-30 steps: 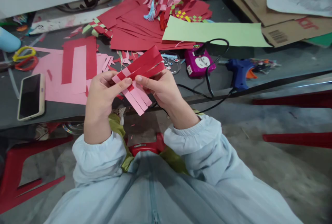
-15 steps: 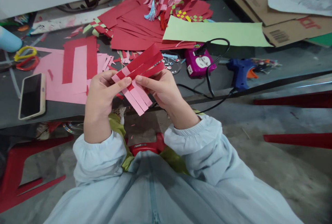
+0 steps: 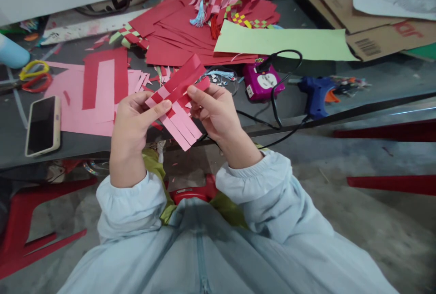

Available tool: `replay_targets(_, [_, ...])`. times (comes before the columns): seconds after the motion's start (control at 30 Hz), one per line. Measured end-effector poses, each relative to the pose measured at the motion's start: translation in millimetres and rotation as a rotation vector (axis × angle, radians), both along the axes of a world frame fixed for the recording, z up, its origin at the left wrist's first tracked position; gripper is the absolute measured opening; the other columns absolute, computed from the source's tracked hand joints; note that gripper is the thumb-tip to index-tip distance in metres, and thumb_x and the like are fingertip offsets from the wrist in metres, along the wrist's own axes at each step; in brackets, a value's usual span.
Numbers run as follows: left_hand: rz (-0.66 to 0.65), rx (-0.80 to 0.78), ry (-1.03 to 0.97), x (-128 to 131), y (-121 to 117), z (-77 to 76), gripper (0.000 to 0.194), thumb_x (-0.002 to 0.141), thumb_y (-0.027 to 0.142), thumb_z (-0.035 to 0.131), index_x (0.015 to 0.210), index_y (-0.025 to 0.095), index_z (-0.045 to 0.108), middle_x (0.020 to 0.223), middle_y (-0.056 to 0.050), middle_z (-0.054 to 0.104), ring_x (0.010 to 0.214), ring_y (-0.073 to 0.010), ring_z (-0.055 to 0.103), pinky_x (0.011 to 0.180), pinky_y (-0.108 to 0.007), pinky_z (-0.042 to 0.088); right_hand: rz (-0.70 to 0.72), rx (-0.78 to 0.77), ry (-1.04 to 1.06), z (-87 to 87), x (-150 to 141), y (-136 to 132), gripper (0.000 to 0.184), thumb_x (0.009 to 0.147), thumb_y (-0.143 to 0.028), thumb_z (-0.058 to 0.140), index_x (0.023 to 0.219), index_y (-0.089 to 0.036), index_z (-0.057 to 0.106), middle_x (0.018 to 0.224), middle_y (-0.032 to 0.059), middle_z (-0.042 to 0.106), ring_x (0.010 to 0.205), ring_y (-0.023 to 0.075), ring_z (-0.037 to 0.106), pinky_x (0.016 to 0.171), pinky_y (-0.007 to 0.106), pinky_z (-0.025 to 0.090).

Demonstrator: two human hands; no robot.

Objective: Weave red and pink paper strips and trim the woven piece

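Between my hands, just over the table's front edge, is a piece of woven paper strips (image 3: 179,123). Its pink strips point down to the right and its red strips up to the right, crossing in a small checkered patch. My left hand (image 3: 134,119) is closed on the woven corner, thumb on top and fingers mostly hidden beneath. My right hand (image 3: 215,111) pinches a red paper strip (image 3: 203,85) between thumb and forefinger, apart from the other red strips. The pink ends below hang loose.
Cut red and pink sheets, scissors (image 3: 36,76) and a phone (image 3: 43,126) lie to the left. Red paper (image 3: 180,35) and a light green sheet (image 3: 282,43) are behind. On the right are a purple power socket (image 3: 260,80), its black cable and a blue glue gun (image 3: 315,96).
My right hand has moved slightly right and drawn one red strip away from the others. The remaining red strips have shifted left. My left hand keeps its hold.
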State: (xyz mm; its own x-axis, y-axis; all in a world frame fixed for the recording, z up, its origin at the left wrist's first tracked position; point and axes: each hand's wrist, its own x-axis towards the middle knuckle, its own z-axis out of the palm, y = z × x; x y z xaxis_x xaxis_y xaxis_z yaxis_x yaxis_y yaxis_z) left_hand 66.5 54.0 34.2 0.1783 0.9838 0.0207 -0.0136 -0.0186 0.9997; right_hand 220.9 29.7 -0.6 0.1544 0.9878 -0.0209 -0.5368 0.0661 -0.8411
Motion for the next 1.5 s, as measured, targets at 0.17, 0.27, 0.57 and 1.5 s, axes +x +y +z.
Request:
replay_targets(0.17, [-0.024, -0.006, -0.014, 0, 0, -0.1, 0.019, 0.062, 0.026, 0.086, 0.066, 0.017, 0.070, 0.063, 0.002, 0.064, 0.057, -0.0098, 0.061, 0.058, -0.022, 0.054, -0.033, 0.028, -0.008, 2.5, 1, 1, 0.037, 0.063, -0.051, 0.084, 0.068, -0.021, 0.063, 0.055, -0.0076, 0.051, 0.048, 0.0046, 0.041, 0.045, 0.021, 0.035])
replay_targets(0.27, [-0.015, -0.009, -0.008, 0, 0, -0.6, 0.019, 0.062, 0.026, 0.086, 0.066, 0.017, 0.069, 0.063, 0.002, 0.064, 0.057, -0.0098, 0.062, 0.058, -0.022, 0.054, -0.016, -0.001, -0.042, 2.6, 2, 1, 0.041, 0.067, -0.056, 0.080, 0.067, -0.022, 0.058, 0.054, -0.0076, 0.047, 0.048, 0.0052, 0.040, 0.045, 0.022, 0.035])
replay_targets(0.57, [0.012, 0.008, -0.011, -3, 1, -1.5, 0.020, 0.060, 0.027, 0.087, 0.065, 0.019, 0.070, 0.063, 0.003, 0.065, 0.056, -0.0085, 0.060, 0.055, -0.020, 0.052, 0.033, -0.015, 0.026, 2.5, 7, 1, 0.042, 0.068, -0.058, 0.079, 0.065, -0.022, 0.058, 0.057, -0.0054, 0.051, 0.050, 0.0064, 0.044, 0.044, 0.022, 0.035])
replay_targets(1.5, [-0.035, 0.042, 0.064, -8, 4, -6.9, 0.022, 0.062, 0.032, 0.087, 0.072, 0.019, 0.072, 0.070, 0.001, 0.068, 0.062, -0.0122, 0.063, 0.060, -0.025, 0.053, -0.090, 0.046, -0.104, 2.2, 21, 4, 0.036, 0.071, -0.054, 0.079, 0.065, -0.023, 0.061, 0.054, -0.0064, 0.045, 0.050, 0.0062, 0.042, 0.047, 0.022, 0.034])
